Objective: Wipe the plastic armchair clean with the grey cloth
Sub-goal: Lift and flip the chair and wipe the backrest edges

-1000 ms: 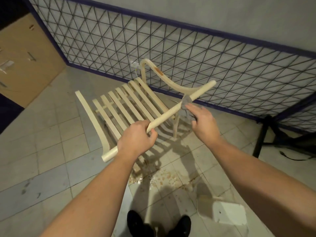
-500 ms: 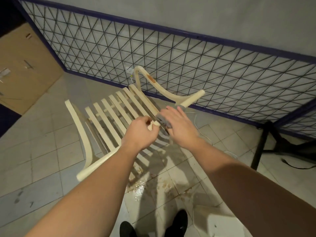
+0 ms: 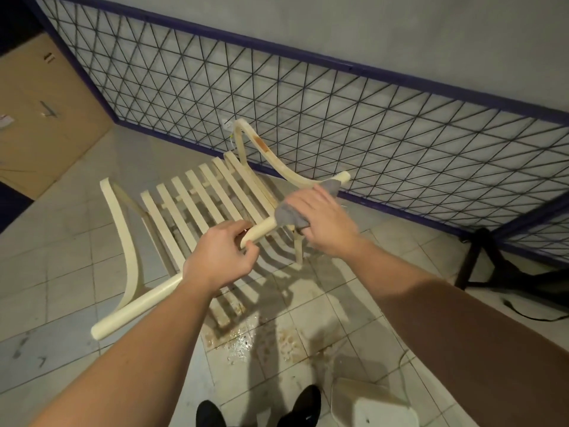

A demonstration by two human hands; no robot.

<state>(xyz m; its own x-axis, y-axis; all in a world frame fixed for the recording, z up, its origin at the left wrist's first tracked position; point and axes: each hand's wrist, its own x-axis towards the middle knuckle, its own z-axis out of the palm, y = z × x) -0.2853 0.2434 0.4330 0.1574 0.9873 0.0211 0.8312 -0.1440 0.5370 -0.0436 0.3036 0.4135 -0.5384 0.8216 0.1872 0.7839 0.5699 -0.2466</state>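
Note:
A cream plastic armchair [image 3: 197, 204] with a slatted back stands tilted on the tiled floor in front of me. My left hand [image 3: 220, 257] grips its round top rail near the middle. My right hand [image 3: 323, 224] is wrapped around the same rail further right, pressing the grey cloth [image 3: 288, 214] around it. The cloth shows on both sides of my palm; its middle is hidden under the hand. One curved armrest [image 3: 268, 155] carries a rusty brown stain.
A blue-framed wire mesh fence [image 3: 338, 124] runs close behind the chair. Dirty wet patches [image 3: 261, 340] lie on the tiles under it. A white container [image 3: 372, 405] sits near my shoes at bottom right. A black stand [image 3: 480, 257] is at the right, a cardboard box [image 3: 40, 118] at the left.
My right hand slid the cloth along the rail toward my left hand, then back out to the right. The left hand stays gripping the rail.

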